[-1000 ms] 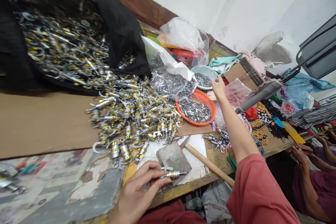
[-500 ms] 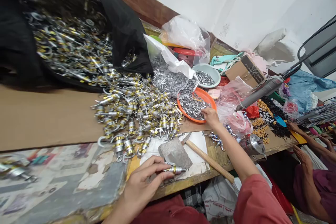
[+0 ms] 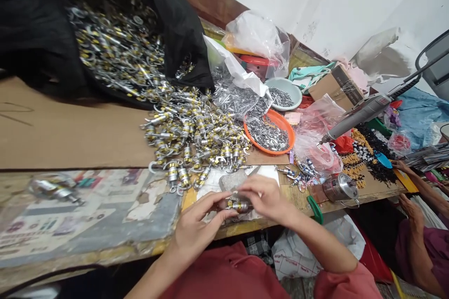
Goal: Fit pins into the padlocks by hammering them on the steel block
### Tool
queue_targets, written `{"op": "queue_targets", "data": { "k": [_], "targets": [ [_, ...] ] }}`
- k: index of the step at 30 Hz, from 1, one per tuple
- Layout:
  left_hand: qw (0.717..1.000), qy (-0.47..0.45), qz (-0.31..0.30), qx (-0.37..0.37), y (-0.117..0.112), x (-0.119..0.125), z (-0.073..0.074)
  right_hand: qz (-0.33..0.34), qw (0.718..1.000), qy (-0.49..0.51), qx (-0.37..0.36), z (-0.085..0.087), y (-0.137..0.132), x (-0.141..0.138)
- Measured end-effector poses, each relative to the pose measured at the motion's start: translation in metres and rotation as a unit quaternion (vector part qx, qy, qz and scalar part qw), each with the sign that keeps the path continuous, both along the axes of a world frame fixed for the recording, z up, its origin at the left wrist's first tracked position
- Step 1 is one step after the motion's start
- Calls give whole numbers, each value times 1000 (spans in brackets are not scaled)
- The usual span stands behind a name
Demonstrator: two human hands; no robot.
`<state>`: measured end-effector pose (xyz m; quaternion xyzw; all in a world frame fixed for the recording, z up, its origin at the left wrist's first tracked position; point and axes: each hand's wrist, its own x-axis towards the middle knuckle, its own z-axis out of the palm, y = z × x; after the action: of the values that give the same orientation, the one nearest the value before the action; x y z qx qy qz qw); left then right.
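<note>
My left hand [image 3: 199, 224] pinches a small silver-and-gold metal clasp [image 3: 238, 205] over a grey stone block [image 3: 231, 181] at the table's front edge. My right hand [image 3: 264, 198] meets it from the right, fingers closed on the clasp's right end. Whether it also holds a small pin is hidden. A large heap of the same clasps [image 3: 189, 135] spills from a black bag [image 3: 42, 42] just behind. An orange bowl [image 3: 286, 147] of small silver pins sits right of the heap.
A pale bowl [image 3: 296, 96] of pins, plastic bags [image 3: 256, 39] and a cardboard box [image 3: 336, 86] crowd the back. A metal cup [image 3: 338, 188], a rotary tool [image 3: 361, 112] and beads [image 3: 372, 154] lie to the right. Another person's hands [image 3: 410, 205] work at far right.
My right hand has come back from the orange bowl to the clasp in my left hand. The view has shifted right, and my hands now cover the hammer handle.
</note>
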<state>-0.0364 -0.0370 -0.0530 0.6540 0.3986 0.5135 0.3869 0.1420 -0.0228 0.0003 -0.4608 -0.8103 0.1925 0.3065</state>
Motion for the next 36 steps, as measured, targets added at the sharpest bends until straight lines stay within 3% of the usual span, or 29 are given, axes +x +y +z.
{"op": "queue_targets", "data": {
  "k": [4, 12, 20, 24, 28, 32, 36],
  "targets": [
    [1000, 0, 2, 2, -5, -2, 2, 33, 999, 3, 32, 2, -28, -13],
    [995, -12, -43, 95, -7, -4, 17, 36, 997, 10, 70, 2, -36, -12],
    [998, -27, -52, 24, -13, -3, 20, 26, 993, -28, 108, 4, -48, -13],
    [996, -39, -49, -57, -13, -4, 26, 13, 994, 22, 104, 0, -52, -13],
    [985, -72, -51, -148, -12, -6, 35, 26, 979, -10, 202, -9, -55, -4],
    [989, -24, -60, -134, -9, -5, 43, 90, 944, -61, 312, -10, -53, 3],
    [995, -1, -45, -94, -6, -5, 47, 88, 942, -63, 317, -9, -48, 5]
  ]
}}
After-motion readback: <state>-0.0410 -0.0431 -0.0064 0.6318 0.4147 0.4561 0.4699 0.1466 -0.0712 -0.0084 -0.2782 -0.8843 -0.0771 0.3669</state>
